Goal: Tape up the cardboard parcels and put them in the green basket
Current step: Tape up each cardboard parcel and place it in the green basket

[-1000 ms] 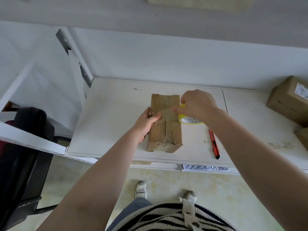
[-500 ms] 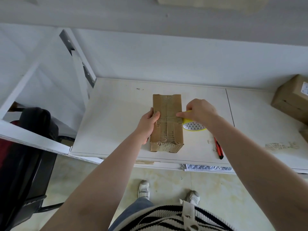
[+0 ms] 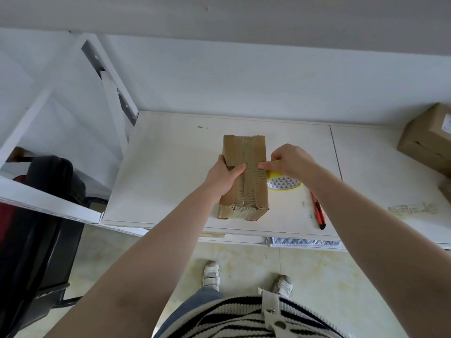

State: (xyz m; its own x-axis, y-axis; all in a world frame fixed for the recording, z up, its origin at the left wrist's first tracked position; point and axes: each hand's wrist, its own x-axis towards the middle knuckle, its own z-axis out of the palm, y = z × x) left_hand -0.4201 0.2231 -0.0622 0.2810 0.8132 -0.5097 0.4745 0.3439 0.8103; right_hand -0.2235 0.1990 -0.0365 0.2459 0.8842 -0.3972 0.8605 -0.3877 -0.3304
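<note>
Cardboard parcel point(image 3: 244, 176): long, brown, lying flat near middle of white bench point(image 3: 166, 167), short end toward front edge; strips of old tape along top seam; no legible writing.
Left hand point(image 3: 223, 176): gripping parcel's left side, thumb curled over top face.
Right hand point(image 3: 291, 163): fingers curled round yellow tape roll point(image 3: 284, 182), thumb pressed against parcel's right top edge; roll just beside parcel, touching bench; white face of roll printed with small grey triangles, no readable brand.
Red utility knife point(image 3: 318, 211): flat on bench, right of roll, apart from it.
Second cardboard box point(image 3: 427, 140): far right of bench, well apart from parcel; white label point(image 3: 447, 123) at frame edge, print too small to read.
Patterned strip point(image 3: 302, 242): same triangle print, hanging under bench's front edge.
Black chair point(image 3: 36, 215): left of bench.
Striped top point(image 3: 234, 318), jeans and pale shoes point(image 3: 211, 273): bottom of view, on tiled floor point(image 3: 329, 276).
</note>
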